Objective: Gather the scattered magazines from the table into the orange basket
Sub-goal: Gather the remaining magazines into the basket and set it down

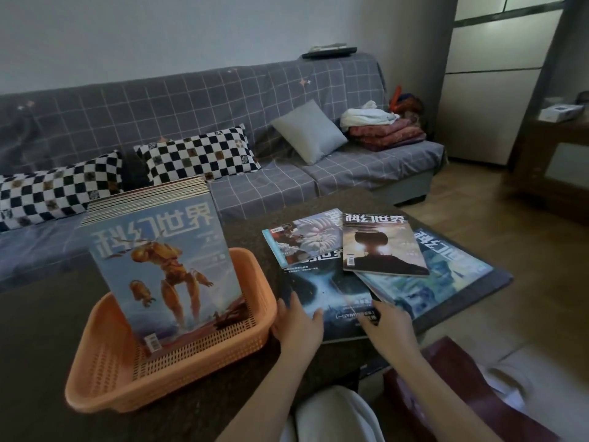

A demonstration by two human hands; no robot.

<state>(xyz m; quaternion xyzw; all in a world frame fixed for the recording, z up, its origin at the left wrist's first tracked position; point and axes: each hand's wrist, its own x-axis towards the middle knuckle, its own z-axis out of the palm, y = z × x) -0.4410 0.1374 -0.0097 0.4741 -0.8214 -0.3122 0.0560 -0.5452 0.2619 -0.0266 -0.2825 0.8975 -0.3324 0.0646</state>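
Note:
An orange basket (197, 362) sits on the dark table at the left, holding a stack of magazines standing on edge, the front one (165, 266) showing an orange robot. Several loose magazines lie overlapping at the right: a dark blue one (331, 291) nearest me, a shell-cover one (299, 240), a dark silhouette one (379, 247) on top, and a light blue one (446, 275). My left hand (296, 323) rests on the dark blue magazine's left edge with fingers straight. My right hand (389, 323) lies flat on its lower right part.
The dark table (47, 330) reaches a grey checked sofa (366, 173) with checkered pillows (197, 154), a grey cushion and folded blankets. A reddish bag (462, 387) stands by my right knee. Wooden floor lies to the right.

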